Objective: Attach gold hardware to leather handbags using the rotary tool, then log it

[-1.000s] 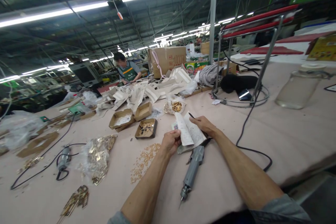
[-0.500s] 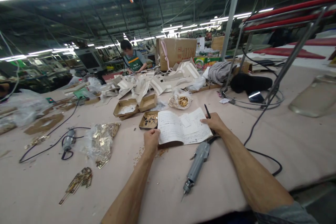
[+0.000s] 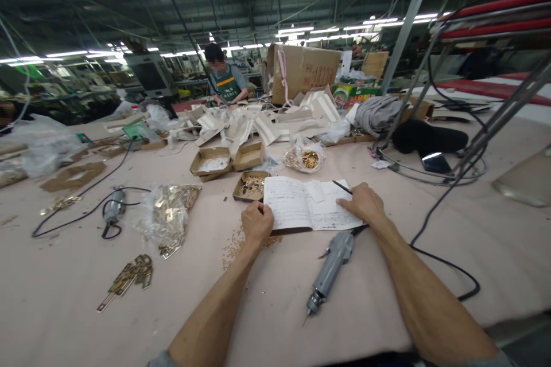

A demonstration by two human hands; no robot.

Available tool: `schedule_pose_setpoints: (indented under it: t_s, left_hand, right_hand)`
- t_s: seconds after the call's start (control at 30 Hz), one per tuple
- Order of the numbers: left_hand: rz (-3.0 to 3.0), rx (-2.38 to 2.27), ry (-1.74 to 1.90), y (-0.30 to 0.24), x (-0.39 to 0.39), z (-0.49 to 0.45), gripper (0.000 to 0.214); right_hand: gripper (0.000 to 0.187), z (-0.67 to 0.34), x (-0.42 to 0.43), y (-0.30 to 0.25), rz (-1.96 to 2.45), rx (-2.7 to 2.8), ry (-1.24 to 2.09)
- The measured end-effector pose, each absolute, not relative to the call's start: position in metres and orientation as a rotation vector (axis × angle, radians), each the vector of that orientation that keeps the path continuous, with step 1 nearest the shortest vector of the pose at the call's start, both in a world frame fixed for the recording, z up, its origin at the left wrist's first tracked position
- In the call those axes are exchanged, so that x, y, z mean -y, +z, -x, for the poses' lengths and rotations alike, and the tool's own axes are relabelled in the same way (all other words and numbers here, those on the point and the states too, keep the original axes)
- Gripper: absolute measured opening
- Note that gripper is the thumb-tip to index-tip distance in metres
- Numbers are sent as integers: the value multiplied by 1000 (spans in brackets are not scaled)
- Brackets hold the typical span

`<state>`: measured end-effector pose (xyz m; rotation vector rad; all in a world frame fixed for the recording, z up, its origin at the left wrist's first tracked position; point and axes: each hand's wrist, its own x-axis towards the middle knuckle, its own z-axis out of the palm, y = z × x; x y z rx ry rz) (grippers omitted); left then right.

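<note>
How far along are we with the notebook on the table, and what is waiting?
Done: the notebook lies open and flat on the table. In hand: the left hand grips its left edge; the right hand rests on the right page, holding a pen. Left: the electric screwdriver lies unheld beside it, and the bag of gold fittings and the loose hinges sit untouched.
</note>
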<state>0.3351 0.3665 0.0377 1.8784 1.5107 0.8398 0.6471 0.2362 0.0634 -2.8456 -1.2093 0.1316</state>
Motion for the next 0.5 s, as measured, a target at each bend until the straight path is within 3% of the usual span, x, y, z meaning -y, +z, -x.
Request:
schedule_pose_setpoints:
  t_s: [0.2,0.5]
  left_hand:
    - [-1847,-1501,861,39,-367,-335,19]
    - [-1869,-1537,853,39,-368,-337,22]
  right_hand:
    - [65,-635,-240,62,2873,1243,20]
    - [42,-632,-239,64,2699,1182,-58]
